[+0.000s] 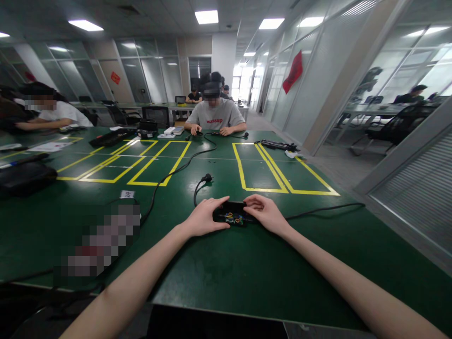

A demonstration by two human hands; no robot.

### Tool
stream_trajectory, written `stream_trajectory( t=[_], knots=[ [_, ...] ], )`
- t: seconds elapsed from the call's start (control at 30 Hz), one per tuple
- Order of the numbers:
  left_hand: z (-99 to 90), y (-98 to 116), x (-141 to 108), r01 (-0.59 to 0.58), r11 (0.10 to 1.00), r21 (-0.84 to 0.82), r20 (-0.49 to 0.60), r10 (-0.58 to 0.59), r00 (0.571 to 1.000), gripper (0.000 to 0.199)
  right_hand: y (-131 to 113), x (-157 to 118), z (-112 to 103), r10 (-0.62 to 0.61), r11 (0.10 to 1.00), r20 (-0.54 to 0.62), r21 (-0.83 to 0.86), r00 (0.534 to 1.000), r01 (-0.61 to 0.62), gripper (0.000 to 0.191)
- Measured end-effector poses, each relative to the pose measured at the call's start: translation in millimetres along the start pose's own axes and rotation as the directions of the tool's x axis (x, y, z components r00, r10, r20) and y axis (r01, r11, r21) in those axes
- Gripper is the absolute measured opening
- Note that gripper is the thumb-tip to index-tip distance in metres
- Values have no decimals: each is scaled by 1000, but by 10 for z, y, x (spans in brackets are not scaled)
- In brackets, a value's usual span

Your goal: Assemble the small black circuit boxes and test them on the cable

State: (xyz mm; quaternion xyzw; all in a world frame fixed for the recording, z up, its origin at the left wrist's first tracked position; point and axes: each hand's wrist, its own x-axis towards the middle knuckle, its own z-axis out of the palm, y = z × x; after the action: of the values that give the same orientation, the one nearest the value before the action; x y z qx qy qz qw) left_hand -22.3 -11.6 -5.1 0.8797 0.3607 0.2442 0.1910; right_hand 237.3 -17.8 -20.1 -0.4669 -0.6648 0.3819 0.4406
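On the green table in front of me lies a small opened black casing [235, 206] with a circuit board [231, 218] showing inside. Several copper-coloured and yellow parts sit on the board. My left hand [203, 217] grips the casing's left end, thumb at the near side and fingers at the far side. At the right end, my right hand [267, 215] has its fingers curled and pressed against the casing. A black cord [325, 209] runs out to the right from under that hand. Just beyond my left hand, a black power plug [206, 178] rests on its bent cord.
Yellow tape [264, 190] outlines rectangles on the table. A long cable [183, 165] crosses toward a person [216, 113] seated opposite. Left of me is a blurred-out object [102, 240] beside a label [127, 194]. A black bag [26, 176] and folded tripod [278, 145] lie farther off.
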Motion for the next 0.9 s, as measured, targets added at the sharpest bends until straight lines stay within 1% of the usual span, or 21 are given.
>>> stream_trajectory(
  t=[0.07,0.3,0.47,0.63,0.7,0.77,0.83,0.9],
  knots=[
    [1,0,-3,5,1000,-28,-6,-5,1000,89,2,-6,5,-3,1000,-31,11,1000,4,26],
    [19,-10,-5,8,993,-121,-18,-10,1000,91,-12,-42,18,0,1000,-55,6,998,0,32],
    [8,-11,-10,-8,990,-142,-20,6,1000,90,-37,-52,25,2,1000,-42,15,999,-2,32],
    [4,6,-3,-6,985,-170,-34,0,999,83,-47,-51,19,-2,1000,-13,6,1000,2,29],
    [-3,31,1,3,981,-195,-38,-11,999,77,-69,-60,8,-6,1000,14,-7,1000,6,28],
    [-12,64,4,8,975,-224,-35,-16,999,66,-113,-77,-14,-30,999,75,-37,997,33,24],
    [-20,94,8,7,971,-238,-35,-15,999,50,-173,-99,-48,-98,990,151,-82,984,111,20],
    [-24,114,16,1,972,-235,-41,-11,999,36,-231,-120,-85,-196,966,214,-128,957,226,14]
  ],
)
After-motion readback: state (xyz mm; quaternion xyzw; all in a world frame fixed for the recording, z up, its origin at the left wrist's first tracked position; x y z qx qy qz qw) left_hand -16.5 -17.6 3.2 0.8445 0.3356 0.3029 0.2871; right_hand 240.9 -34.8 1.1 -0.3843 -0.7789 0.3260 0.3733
